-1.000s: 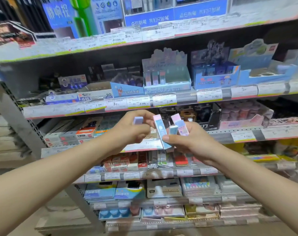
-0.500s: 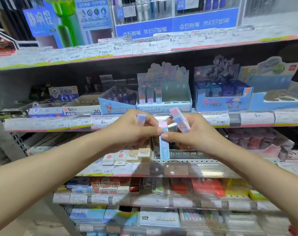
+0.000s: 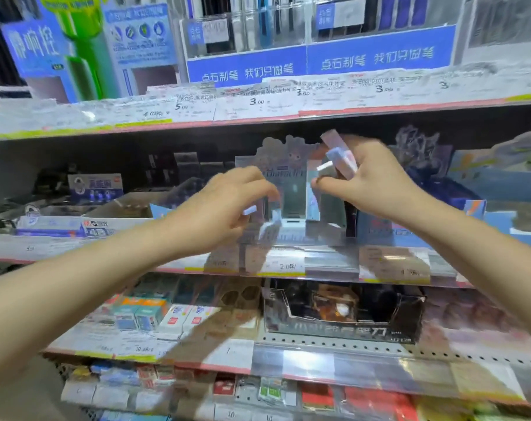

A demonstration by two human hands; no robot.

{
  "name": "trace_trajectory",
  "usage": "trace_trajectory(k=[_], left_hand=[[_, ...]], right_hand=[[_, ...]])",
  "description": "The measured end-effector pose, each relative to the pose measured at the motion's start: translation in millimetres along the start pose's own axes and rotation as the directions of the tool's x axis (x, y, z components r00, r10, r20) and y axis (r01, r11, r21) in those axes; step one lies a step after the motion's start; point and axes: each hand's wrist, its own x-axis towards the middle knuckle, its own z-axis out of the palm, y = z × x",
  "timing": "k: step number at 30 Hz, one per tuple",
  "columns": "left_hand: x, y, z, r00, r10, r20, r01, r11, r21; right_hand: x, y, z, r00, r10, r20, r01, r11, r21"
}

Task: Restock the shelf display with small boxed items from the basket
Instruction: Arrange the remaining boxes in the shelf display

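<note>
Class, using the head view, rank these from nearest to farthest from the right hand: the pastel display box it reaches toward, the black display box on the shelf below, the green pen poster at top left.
1. Pastel display box, just left of the right hand.
2. Black display box, on the shelf below.
3. Green pen poster, far upper left.

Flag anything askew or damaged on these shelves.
Nothing clearly damaged or spilled; the picture is blurred. The right hand holds several small boxes fanned at angles, and the left hand holds one beside the pastel display box.
</note>
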Motion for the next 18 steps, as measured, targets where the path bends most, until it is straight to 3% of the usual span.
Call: trace_trajectory(k=[4, 10, 18], left_hand=[[17, -18, 1, 0.988, -0.012, 0.156, -0.011, 0.990, 0.143], [24, -40, 0, 0.942, 0.034, 0.334, -0.054, 0.997, 0.051], [33, -49, -7, 0.929, 0.101, 0.357, -0.091, 0.995, -0.045]], right_hand=[[20, 7, 10, 0.999, 0.000, 0.045, 0.006, 0.992, -0.126], [44, 3, 27, 0.996, 0.050, 0.068, -0.018, 0.909, -0.416], [52, 9, 35, 0.992, 0.033, 0.121, 0.022, 0.905, -0.425]])
